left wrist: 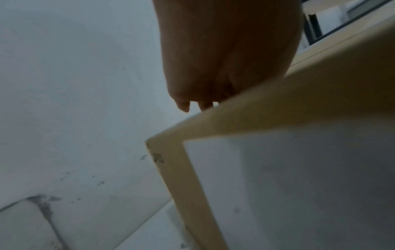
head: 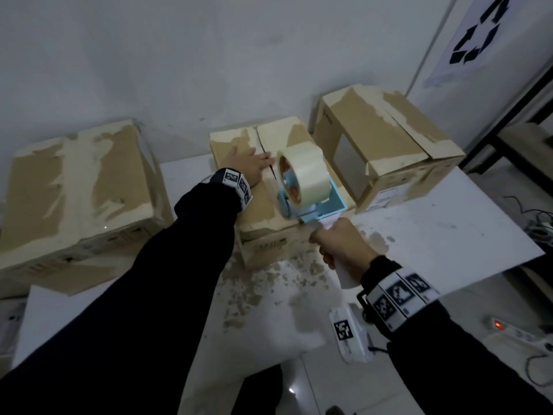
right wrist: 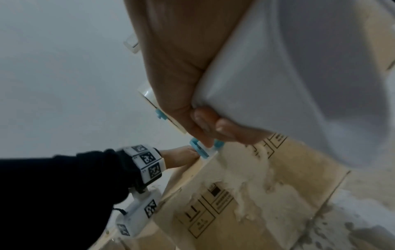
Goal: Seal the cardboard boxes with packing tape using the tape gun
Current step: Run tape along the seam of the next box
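Note:
A cardboard box (head: 263, 214) stands in the middle of the white table, its top flaps meeting at a dark seam. My left hand (head: 250, 166) lies flat on the left flap with straight fingers, pressing it down; in the left wrist view the left hand (left wrist: 224, 50) rests on the box edge (left wrist: 256, 115). My right hand (head: 341, 250) grips the white handle of the blue tape gun (head: 311, 202), whose tape roll (head: 302, 178) sits over the box's near edge. In the right wrist view the fingers (right wrist: 224, 128) curl round the handle (right wrist: 288, 84).
A larger box (head: 77, 187) stands at the left and another box (head: 386, 145) at the right, both with torn tape marks. The white table (head: 434, 235) has paper scraps near its front. A power strip (head: 520, 333) lies on the floor at the right.

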